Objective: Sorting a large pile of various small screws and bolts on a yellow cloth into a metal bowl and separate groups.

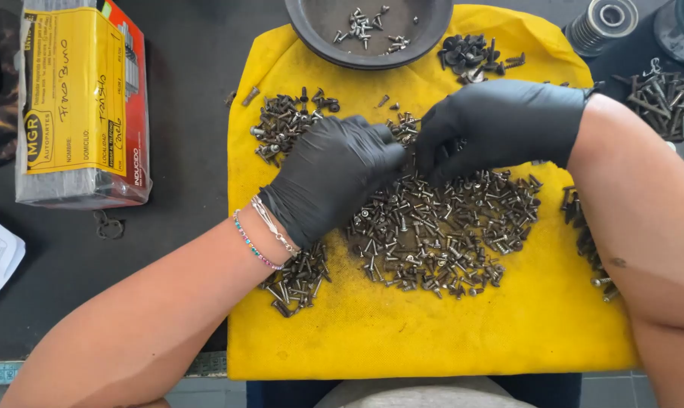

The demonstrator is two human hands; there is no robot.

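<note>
Spreading across the middle of a yellow cloth [433, 332], the big pile of screws [440, 234] is a dull grey-brown heap of small metal pieces, each a short threaded shank with a round head. They lie tangled, long axes pointing every way, none lined up. Both hands wear smooth black gloves and meet at the pile's upper edge. The left hand [331, 174] has its fingers curled together in a pinch; what it grips is hidden. The right hand [497, 125] is likewise curled fingertip to fingertip, its catch too small to tell. Smaller screw heaps [281, 125] lie left of the pile, and a round dark metal dish [312, 30] sits above it. The cloth is stained and rumpled.
</note>
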